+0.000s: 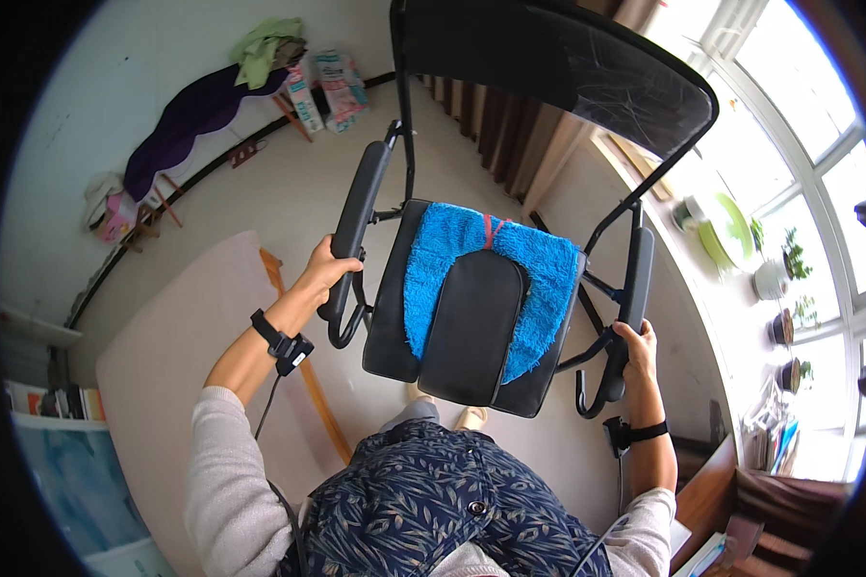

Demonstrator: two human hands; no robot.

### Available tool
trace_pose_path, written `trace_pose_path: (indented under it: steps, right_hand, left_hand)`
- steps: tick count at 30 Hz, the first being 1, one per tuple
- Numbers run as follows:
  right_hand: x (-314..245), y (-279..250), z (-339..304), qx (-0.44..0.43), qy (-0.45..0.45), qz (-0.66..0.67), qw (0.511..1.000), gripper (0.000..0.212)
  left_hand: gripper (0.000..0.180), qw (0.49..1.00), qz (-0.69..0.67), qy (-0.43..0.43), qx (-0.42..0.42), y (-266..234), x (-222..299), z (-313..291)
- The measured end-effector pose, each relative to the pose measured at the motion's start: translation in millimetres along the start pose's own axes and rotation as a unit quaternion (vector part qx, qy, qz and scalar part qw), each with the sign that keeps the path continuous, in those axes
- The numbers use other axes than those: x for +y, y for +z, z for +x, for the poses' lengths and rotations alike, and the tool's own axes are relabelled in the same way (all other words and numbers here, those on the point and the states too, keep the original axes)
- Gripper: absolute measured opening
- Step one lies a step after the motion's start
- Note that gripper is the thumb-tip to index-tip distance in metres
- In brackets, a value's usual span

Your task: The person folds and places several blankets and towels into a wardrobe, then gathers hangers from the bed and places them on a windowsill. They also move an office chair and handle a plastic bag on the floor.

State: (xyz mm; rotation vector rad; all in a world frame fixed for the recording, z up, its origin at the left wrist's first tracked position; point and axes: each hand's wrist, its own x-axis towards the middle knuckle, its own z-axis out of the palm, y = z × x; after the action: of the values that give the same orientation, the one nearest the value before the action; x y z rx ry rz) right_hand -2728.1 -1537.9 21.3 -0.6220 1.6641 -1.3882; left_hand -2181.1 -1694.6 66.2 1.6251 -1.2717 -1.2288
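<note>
In front of me is a black metal-framed armchair (pixel 470 332) with padded armrests, a padded seat and a dark backrest (pixel 548 67) on the far side. A fluffy blue cover (pixel 545 288) lies around the seat's middle panel, with a red tie at its back. My left hand (pixel 329 267) is wrapped round the left armrest (pixel 358 197). Toward the near end of the right armrest (pixel 637 279), my right hand (pixel 639 348) is closed round it. The seat hides most of the chair's legs, so I cannot tell whether they touch the floor.
A beige-covered table or bed (pixel 178 337) stands to the left. A purple cloth (pixel 188 125) covers a bench along the far wall. On the right, potted plants (pixel 772 279) and a green basin (pixel 726 231) line the windowsill. Brown curtains (pixel 491 120) hang behind the chair.
</note>
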Motion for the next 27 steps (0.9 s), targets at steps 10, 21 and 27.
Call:
trace_pose_path:
  steps: [10, 21, 27]
  right_hand:
    - [46.6, -34.0, 61.0, -0.168, -0.086, -0.025, 0.982, 0.043]
    - [119.9, -1.1, 196.2, -0.275, -0.125, -0.002, 0.953, 0.038]
    - [173.2, -17.6, 179.5, -0.265, -0.124, 0.017, 0.956, 0.038]
  left_hand:
    - [0.047, 0.981, -0.075, 0.043, 0.175, 58.3, -129.3, -144.2]
    - [0.046, 0.949, -0.143, 0.062, 0.275, 162.2, -243.1, -152.9]
    - [0.043, 0.949, -0.169, 0.063, 0.260, 178.9, -270.7, -185.7]
